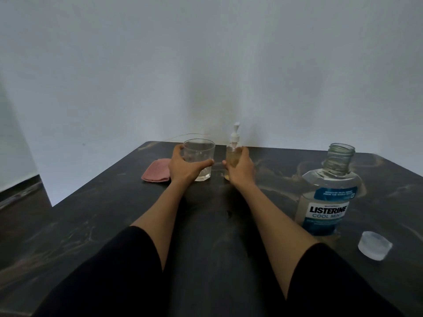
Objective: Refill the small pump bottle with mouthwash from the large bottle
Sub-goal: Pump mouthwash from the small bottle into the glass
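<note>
The glass (198, 161) is grasped by the left hand (183, 168), and the pump bottle (233, 156) just beside the glass is grasped by the right hand (239, 167).

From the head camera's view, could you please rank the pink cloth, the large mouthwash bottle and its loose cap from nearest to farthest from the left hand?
1. Pink cloth: just beside the left hand, on its left, at the table's far end.
2. Large mouthwash bottle: across to the right, uncapped.
3. Loose cap: farthest, right of the bottle and nearer the camera.
</note>
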